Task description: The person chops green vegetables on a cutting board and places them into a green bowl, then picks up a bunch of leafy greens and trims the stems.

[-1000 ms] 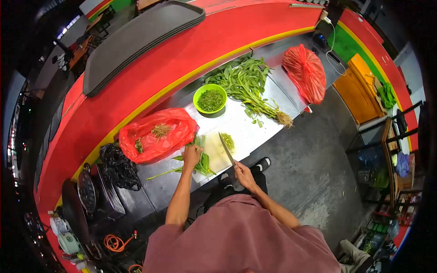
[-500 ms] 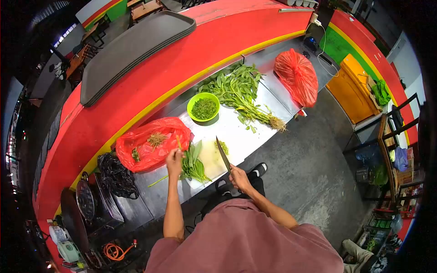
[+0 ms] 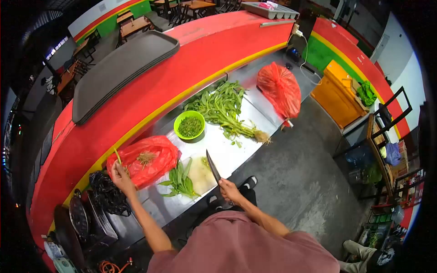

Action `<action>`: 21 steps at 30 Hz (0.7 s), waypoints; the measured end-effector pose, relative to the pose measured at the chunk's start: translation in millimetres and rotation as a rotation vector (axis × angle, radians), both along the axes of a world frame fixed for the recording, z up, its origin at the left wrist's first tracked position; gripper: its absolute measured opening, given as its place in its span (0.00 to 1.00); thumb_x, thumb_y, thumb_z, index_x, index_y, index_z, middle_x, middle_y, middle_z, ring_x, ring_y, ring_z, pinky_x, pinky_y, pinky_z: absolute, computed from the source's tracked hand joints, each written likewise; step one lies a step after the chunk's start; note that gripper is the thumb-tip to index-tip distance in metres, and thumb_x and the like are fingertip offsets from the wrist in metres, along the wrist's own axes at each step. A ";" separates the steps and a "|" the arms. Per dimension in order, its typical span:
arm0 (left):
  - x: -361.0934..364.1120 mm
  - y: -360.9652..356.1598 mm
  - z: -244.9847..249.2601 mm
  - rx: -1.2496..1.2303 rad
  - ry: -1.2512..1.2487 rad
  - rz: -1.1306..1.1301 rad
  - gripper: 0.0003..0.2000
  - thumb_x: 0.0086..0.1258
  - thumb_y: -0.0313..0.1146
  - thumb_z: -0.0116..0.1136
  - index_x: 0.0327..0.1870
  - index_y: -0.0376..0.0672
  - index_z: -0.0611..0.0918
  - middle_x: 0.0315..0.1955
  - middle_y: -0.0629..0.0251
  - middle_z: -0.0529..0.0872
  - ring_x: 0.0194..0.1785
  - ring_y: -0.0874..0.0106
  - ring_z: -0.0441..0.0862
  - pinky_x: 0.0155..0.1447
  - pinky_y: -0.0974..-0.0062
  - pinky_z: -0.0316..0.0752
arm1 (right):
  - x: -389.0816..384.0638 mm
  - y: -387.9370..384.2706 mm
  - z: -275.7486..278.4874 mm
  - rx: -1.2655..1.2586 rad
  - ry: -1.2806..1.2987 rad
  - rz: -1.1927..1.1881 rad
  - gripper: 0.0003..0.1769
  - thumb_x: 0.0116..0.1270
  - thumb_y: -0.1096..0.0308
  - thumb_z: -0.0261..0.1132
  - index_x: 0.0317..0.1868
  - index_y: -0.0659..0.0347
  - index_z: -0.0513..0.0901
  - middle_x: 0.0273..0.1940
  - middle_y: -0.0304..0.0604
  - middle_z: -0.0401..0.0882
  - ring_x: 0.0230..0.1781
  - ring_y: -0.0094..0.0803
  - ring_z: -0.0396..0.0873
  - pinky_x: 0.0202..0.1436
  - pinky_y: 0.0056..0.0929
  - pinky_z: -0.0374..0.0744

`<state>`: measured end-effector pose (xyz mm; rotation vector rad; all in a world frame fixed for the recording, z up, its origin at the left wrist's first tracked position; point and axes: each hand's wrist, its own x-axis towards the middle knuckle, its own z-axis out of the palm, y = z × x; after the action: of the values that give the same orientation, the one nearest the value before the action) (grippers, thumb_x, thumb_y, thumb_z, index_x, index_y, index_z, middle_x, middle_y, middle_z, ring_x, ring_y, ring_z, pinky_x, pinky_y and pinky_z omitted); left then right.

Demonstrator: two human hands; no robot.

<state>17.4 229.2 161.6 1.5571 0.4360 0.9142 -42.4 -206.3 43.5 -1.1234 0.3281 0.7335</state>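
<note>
My left hand (image 3: 122, 178) is closed on a thin green stem (image 3: 118, 156) over the left edge of an open red plastic bag (image 3: 159, 169) that has pale roots inside. In my right hand (image 3: 230, 190) is the handle of a knife (image 3: 212, 164), its blade pointing away from me over a pale cutting board (image 3: 202, 176). Chopped green bits lie by the blade. Leafy greens (image 3: 180, 181) rest at the board's left side. Behind the board stands a lime-green bowl (image 3: 202, 132) of chopped greens, beside a large rooted bunch of greens (image 3: 223, 111).
A tied red bag (image 3: 280, 88) sits at the counter's right end. Black plastic (image 3: 109, 193) and a pan (image 3: 79, 214) are at the left. Dark trays (image 3: 123, 73) lie on the red ledge. A person's leg (image 3: 357, 257) shows at bottom right.
My left hand has moved left from the leafy greens to the red bag's left edge, holding the stem. The knife remains in my right hand. The whole view has shifted slightly.
</note>
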 end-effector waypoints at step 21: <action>-65.5 33.1 140.0 0.664 0.134 0.038 0.09 0.81 0.29 0.59 0.51 0.32 0.86 0.43 0.60 0.88 0.46 0.71 0.83 0.53 0.72 0.78 | 5.3 6.9 -1.0 0.059 0.006 -0.017 0.13 0.84 0.50 0.58 0.51 0.48 0.77 0.26 0.29 0.67 0.18 0.16 0.58 0.19 0.19 0.56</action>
<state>-48.1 262.2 301.7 2.2289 0.2640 1.0475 -37.1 -199.4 42.5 -1.0612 0.3188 0.7272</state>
